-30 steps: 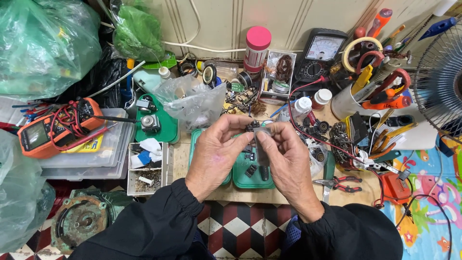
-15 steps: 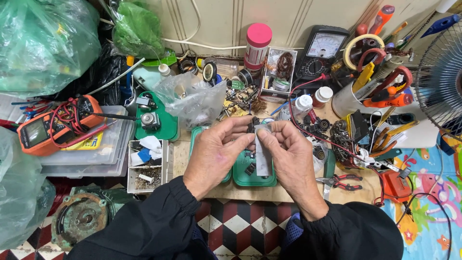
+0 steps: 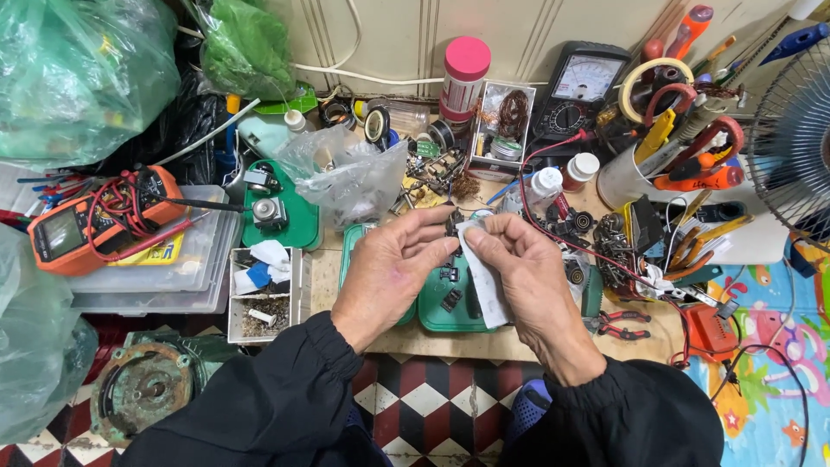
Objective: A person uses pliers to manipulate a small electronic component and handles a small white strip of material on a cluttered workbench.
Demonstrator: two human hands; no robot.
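Both hands, left hand [image 3: 389, 272] and right hand [image 3: 527, 277], now pinch the white strip [image 3: 484, 277] between fingers, raised above the green tray [image 3: 432, 311].

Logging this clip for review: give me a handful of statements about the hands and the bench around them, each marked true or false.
1. Both hands meet over a green tray. True.
2. The right hand pinches a pale strip that hangs down over the tray. True.
3. The left hand grips the red-handled pliers. False: the pliers lie on the bench to the right of the right hand, untouched.
4. The orange multimeter lies on clear plastic boxes at the left. True.
5. The pink-capped container lies on its side. False: it stands upright near the wall.
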